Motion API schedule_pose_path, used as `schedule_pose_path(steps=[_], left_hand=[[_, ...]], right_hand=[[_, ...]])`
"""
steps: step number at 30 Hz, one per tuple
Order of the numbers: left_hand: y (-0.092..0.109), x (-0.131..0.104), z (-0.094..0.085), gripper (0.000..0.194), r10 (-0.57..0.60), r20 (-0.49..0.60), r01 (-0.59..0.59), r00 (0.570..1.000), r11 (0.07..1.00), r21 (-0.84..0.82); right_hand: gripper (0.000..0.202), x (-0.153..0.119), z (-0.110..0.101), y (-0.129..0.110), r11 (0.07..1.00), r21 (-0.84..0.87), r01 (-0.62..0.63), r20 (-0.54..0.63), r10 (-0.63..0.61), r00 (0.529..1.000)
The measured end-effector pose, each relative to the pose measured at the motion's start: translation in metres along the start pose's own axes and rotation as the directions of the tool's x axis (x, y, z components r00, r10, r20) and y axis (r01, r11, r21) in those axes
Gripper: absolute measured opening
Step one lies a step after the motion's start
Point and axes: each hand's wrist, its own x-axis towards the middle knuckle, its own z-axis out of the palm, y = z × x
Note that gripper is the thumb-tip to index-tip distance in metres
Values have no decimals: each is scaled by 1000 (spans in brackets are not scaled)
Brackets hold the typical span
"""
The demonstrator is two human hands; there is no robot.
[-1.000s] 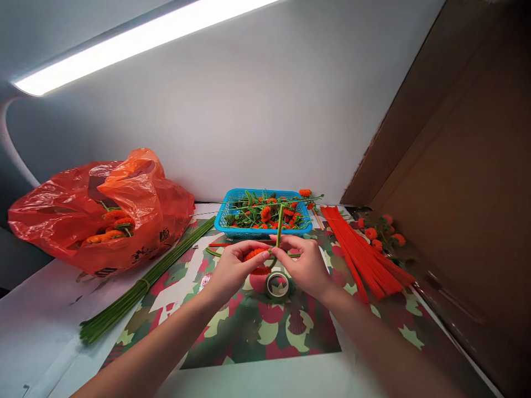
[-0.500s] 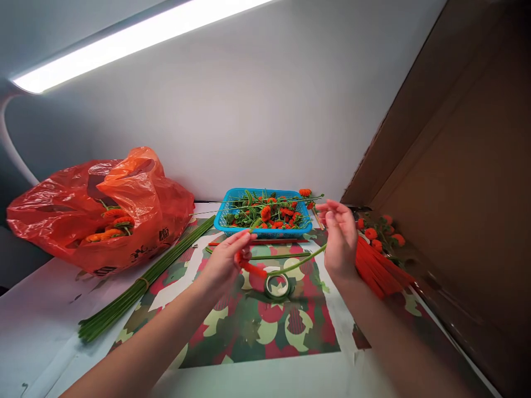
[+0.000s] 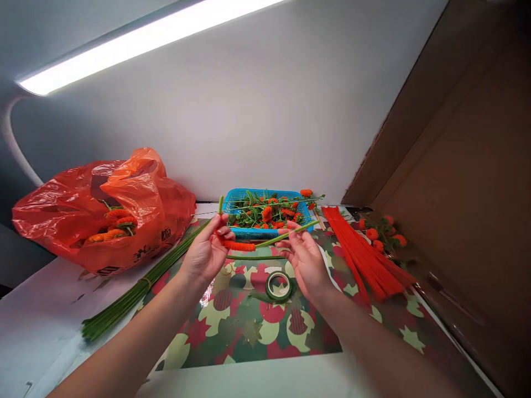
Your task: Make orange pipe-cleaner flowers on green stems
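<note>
My left hand (image 3: 207, 249) is closed around the left part of an orange fuzzy pipe-cleaner coil (image 3: 240, 246). A green pipe cleaner (image 3: 269, 241) runs out of the coil's right end, and a short green tip (image 3: 221, 204) sticks up above my left fingers. The fingers of my right hand (image 3: 309, 265) pinch the green pipe cleaner near its free right end. Below the hands a roll of dark green tape (image 3: 290, 288) lies on the patterned sheet (image 3: 249, 331). Another green pipe cleaner (image 3: 253, 257) lies flat behind the coil.
A blue basket (image 3: 244, 232) of orange and green pieces stands at the back. To the left are a red plastic bag (image 3: 53, 221) and a tied green pipe-cleaner bundle (image 3: 124, 309). Red pipe cleaners (image 3: 360, 254) and orange flowers (image 3: 373, 235) lie right, beside a cardboard wall (image 3: 448, 166).
Both hands have risen, the left shifting leftward with the coil. My right hand has moved left and now pinches the green pipe cleaner, which has straightened from a sagging curve.
</note>
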Motion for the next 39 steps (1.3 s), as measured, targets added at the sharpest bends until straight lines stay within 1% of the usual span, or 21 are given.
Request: schedule_pose_path(steps=[3,5,7,9,11,13,15,17,18,20,22,24,27,29,32,36,39], left_hand=[[-12,-4,-5,0,-17,42,10,999,986,166],[-18,-7,-8,16,-46,68,19,997,933,359],[-20,-12,-9,25,-62,105,-12,993,810,586],[-22,-18,-9,27,-67,159,-76,985,655,752],[-22,-22,-7,27,-85,209,-131,974,540,831],[-24,-25,-7,26,-105,247,-171,963,470,866],[-25,-26,-8,22,-102,298,-229,949,426,875],[-27,-26,-10,18,-74,347,-292,935,397,870],[-27,-26,-11,16,-57,363,-315,930,385,868],[-28,-26,-13,15,-27,381,-346,924,362,866],[-27,-27,-13,15,-9,395,-369,918,342,864],[-27,-27,-12,15,3,414,-392,910,324,861],[-28,-28,-11,14,16,426,-413,905,282,866],[-28,-29,-11,15,14,425,-414,905,255,874],[-28,-28,-12,18,-3,426,-413,905,242,878],[-29,-28,-14,19,-6,449,-436,893,234,869],[-30,-29,-15,17,1,462,-449,887,235,862]], right_hand=[[29,1,-3,-5,993,-42,109,11,-108,994],[27,1,-6,-11,974,-120,192,36,-189,981],[31,-1,-8,-18,931,-213,297,78,-287,955],[38,-5,-8,-23,867,-292,405,127,-385,914],[35,-8,-9,-27,777,-380,502,191,-465,864],[25,-8,-11,-32,645,-493,584,290,-511,809],[24,-4,-15,-37,478,-593,648,434,-488,757],[29,2,-20,-42,316,-656,686,578,-374,725],[30,5,-23,-45,245,-677,694,626,-306,718],[31,10,-28,-47,125,-709,694,667,-199,718],[30,12,-31,-48,35,-723,690,678,-150,719],[31,13,-32,-48,-31,-728,685,683,-125,720],[31,11,-30,-48,-112,-739,664,673,-92,734],[30,11,-29,-49,-139,-748,649,661,-78,746],[29,10,-29,-49,-146,-751,644,657,-76,750],[30,11,-28,-46,-163,-731,663,679,-76,730],[27,9,-26,-44,-154,-721,675,689,-59,723]])
